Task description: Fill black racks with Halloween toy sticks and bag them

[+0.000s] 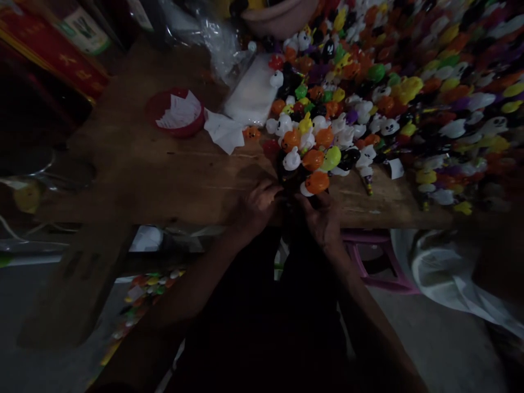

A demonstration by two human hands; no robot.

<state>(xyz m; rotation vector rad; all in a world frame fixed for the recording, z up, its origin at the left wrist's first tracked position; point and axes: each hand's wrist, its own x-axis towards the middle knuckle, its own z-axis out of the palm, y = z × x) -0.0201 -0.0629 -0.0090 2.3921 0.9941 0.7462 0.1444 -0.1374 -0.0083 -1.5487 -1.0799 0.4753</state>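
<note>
At the front edge of the wooden table, my left hand (262, 203) has its fingers curled inward, close to my right hand (324, 219). What the fingertips hold between them is lost in shadow. Just beyond the hands is a bunch of small plastic figures, among them an orange pumpkin figure (317, 183) right by my right fingertips and a white ghost figure (292, 159). To the right, a figure-topped stick (368, 183) with a patterned shaft lies on the wood.
A large heap of colourful figures (409, 93) covers the table's right side. Left of it are a red bowl (196, 123) of paper slips, a loose paper (224, 132) and clear plastic bags (251, 101). Below stand a pink stool (380, 262) and a white sack (442, 273).
</note>
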